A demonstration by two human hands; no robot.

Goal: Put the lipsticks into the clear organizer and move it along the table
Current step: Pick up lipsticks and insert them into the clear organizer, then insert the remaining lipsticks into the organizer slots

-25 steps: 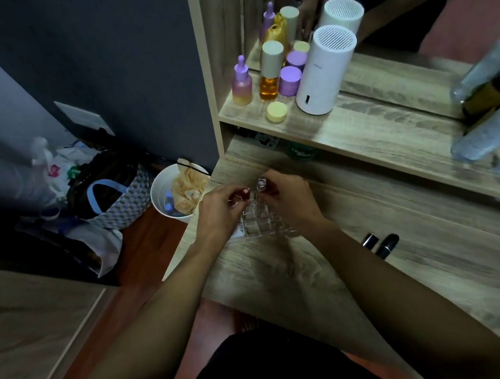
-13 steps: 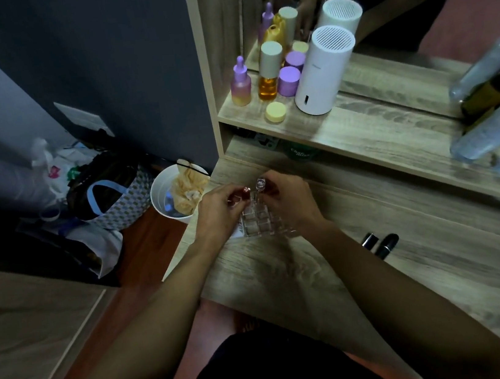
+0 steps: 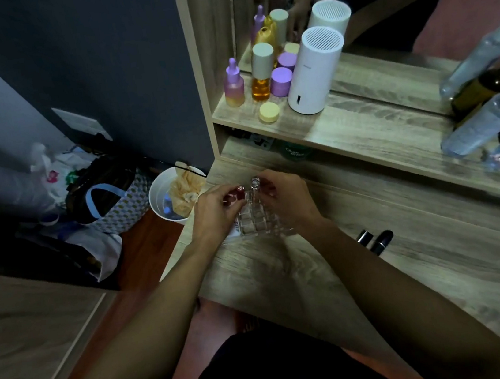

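Note:
The clear organizer [image 3: 260, 224] stands on the wooden table [image 3: 285, 268] near its left edge, between my two hands. My left hand [image 3: 212, 215] pinches a dark red lipstick [image 3: 236, 193] at the organizer's far left corner. My right hand [image 3: 290, 203] grips a silver-topped lipstick [image 3: 254, 184] that stands upright in a far compartment. Two black lipsticks [image 3: 364, 236] [image 3: 382, 241] lie side by side on the table to the right, apart from the organizer. My fingers hide the lower parts of both held lipsticks.
A raised shelf [image 3: 363, 138] behind the organizer carries small bottles, jars and a white cylinder [image 3: 315, 71] in front of a mirror. Spray bottles [image 3: 483, 121] lie at its right end. On the floor to the left are a white bin [image 3: 160, 198] and a bag [image 3: 116, 205].

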